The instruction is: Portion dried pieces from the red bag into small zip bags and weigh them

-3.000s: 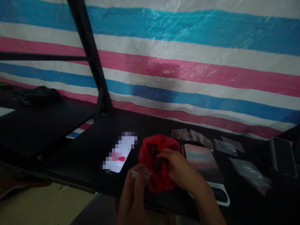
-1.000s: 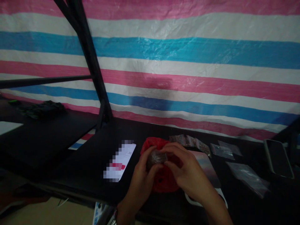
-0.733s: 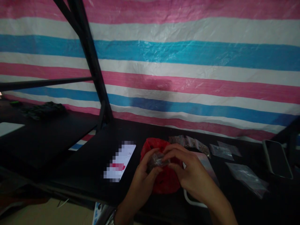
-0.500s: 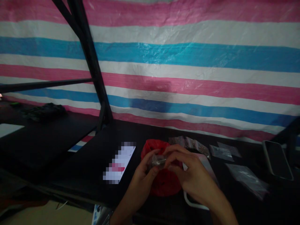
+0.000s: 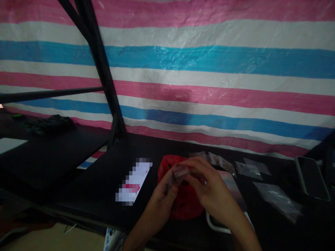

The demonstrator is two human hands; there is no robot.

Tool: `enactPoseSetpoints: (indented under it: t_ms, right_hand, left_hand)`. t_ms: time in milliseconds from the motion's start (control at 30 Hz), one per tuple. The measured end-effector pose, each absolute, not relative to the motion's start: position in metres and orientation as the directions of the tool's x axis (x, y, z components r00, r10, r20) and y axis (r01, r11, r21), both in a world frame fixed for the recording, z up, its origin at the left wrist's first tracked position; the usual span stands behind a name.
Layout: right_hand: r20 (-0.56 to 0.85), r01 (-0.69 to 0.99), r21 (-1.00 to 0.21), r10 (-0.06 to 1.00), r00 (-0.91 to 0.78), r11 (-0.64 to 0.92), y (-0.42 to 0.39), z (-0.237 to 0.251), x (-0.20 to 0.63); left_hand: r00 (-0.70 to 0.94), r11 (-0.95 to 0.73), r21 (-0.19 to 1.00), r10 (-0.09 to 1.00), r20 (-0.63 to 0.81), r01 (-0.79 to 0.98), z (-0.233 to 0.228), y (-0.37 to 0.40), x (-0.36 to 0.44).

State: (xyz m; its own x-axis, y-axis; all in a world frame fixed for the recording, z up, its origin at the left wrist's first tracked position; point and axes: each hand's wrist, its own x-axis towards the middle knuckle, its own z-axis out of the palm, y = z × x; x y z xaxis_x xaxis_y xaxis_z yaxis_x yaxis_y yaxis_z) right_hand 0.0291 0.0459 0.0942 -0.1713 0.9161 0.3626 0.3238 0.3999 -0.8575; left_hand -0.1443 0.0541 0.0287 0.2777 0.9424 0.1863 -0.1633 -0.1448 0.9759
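Note:
Between my two hands is a small clear plastic bag [image 5: 181, 173], bunched and catching the light. My left hand [image 5: 163, 195] pinches its lower left side between thumb and fingers. My right hand [image 5: 209, 184] has its thumb and fingertips closed on the bag's right edge. Below them lies a red plastic bag [image 5: 184, 205] with dark specks, partly covered by both hands. A flat white-rimmed object [image 5: 218, 228] lies under my right wrist, mostly hidden.
Small bags with brown contents [image 5: 214, 159] lie behind my right hand. Flat clear bags [image 5: 278, 200] and a phone [image 5: 312, 177] are at the right. A blurred-out bright rectangle [image 5: 134, 181] lies left. A black metal post [image 5: 104, 76] stands before the striped sheet [image 5: 209, 80].
My right fingers have shifted up and around the clear bag, whose upper part now faces up and looks more rounded. My left hand stays nearly in place.

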Motion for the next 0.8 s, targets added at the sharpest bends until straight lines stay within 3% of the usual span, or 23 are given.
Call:
enactPoseSetpoints:
  t_ms: [233,633,800]
  right_hand:
    - [0.34,0.25,-0.892,0.923,-0.18,0.377,0.048,0.094,0.027]
    - [0.328,0.27,-0.894,0.933,-0.147,0.357,0.053,0.093,0.007]
    - [0.312,0.279,-0.899,0.941,-0.135,0.338,0.058,0.084,-0.001]
  left_hand:
    - [0.283,-0.05,0.981,0.954,0.102,-0.185,0.026,0.051,-0.147]
    - [-0.146,-0.271,0.962,0.953,0.264,-0.029,0.015,0.064,-0.144]
    - [0.026,-0.249,0.968,0.968,0.249,-0.028,0.017,0.059,-0.142]
